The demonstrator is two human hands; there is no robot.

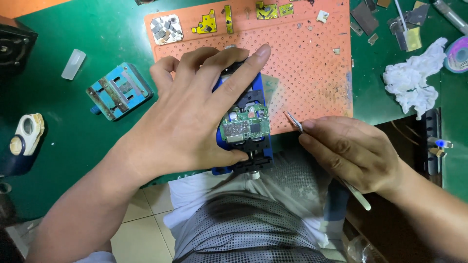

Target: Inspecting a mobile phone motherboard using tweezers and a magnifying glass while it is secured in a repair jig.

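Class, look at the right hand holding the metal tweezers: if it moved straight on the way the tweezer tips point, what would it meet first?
The right hand aims its slim metal tweezers up-left across the perforated orange mat. Probably first: the blue holder clamping the green circuit board, though height is unclear.

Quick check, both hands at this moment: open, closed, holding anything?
Left hand: closed around the blue board holder that carries a green circuit board.
Right hand: closed on metal tweezers, tips pointing toward the board.
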